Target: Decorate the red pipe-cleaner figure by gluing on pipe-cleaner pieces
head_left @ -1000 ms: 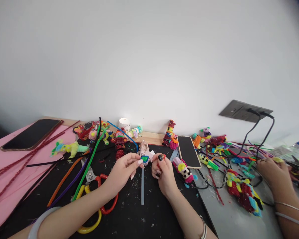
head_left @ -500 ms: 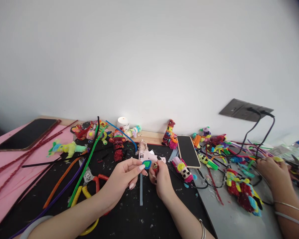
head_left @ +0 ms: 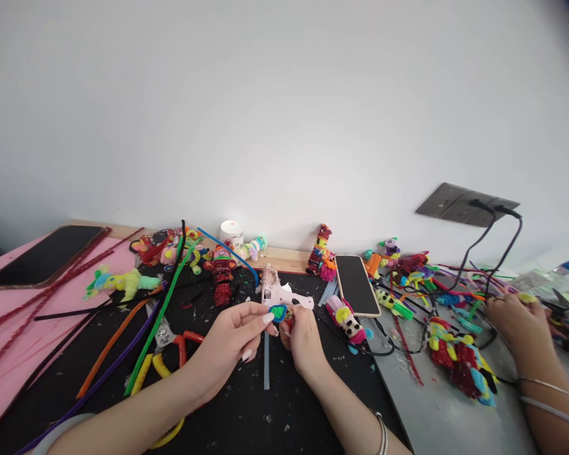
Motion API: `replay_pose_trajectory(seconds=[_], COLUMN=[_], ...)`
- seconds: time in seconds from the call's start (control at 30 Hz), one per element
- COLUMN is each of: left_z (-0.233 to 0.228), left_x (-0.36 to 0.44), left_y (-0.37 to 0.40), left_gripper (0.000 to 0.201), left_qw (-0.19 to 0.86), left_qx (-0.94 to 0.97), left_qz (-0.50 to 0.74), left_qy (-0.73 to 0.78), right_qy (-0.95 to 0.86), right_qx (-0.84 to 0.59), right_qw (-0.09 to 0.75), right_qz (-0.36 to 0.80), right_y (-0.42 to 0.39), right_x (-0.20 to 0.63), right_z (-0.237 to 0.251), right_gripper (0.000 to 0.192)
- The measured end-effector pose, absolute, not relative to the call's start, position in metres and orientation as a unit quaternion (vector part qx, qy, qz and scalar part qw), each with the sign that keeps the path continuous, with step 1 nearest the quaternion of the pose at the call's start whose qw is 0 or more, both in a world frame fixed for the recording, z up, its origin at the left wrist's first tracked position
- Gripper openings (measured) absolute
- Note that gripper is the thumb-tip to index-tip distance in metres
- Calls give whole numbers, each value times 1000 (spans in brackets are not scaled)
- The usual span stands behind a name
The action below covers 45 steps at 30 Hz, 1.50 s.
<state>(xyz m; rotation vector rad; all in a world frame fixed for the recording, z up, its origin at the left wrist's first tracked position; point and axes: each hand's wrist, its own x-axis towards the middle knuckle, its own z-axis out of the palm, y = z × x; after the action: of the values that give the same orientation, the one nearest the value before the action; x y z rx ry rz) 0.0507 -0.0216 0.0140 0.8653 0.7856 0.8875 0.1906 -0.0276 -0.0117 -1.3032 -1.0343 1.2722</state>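
Black mat (head_left: 246, 411), left hand (head_left: 227, 338) pinching blue-green piece (head_left: 279, 312), right hand (head_left: 304, 335) closed on red bit (head_left: 289, 316) (mostly hidden)

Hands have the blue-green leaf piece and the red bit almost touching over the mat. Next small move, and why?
Probably press the two together. The left hand pinches the blue-green leaf piece at its fingertips, right against the small red piece in the right hand. Both are raised above the black mat, with the glue gun lying just behind; whether glue is on yet cannot be seen.
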Motion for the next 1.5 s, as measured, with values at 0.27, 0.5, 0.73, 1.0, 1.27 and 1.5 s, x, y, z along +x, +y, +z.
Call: replay_pose_trajectory(seconds=[0.27, 0.5, 0.73, 1.0, 1.27, 1.5], left_z=[16, 19, 18, 17, 17, 19], left_x=[50, 50, 50, 49, 50, 50], left_y=[-22, -23, -23, -22, -24, -25], left_gripper=[27, 27, 27, 27, 26, 26], left_qw=[745, 749, 750, 752, 754, 754], left_qx=[385, 380, 378, 376, 375, 373], left_qz=[409, 408, 413, 414, 411, 409], left_qy=[360, 357, 353, 350, 351, 355], right_qy=[-404, -403, -445, -423, -403, -403], right_qx=[-522, -511, -528, -524, -508, -512], right_qw=[507, 503, 491, 499, 501, 499], right_qz=[554, 568, 530, 546, 573, 571], right_y=[-25, -24, -26, -26, -24, -24], right_x=[191, 193, 192, 192, 193, 192], right_z=[-15, -17, -12, -13, -15, -13], right_gripper=[49, 47, 41, 45, 46, 42])
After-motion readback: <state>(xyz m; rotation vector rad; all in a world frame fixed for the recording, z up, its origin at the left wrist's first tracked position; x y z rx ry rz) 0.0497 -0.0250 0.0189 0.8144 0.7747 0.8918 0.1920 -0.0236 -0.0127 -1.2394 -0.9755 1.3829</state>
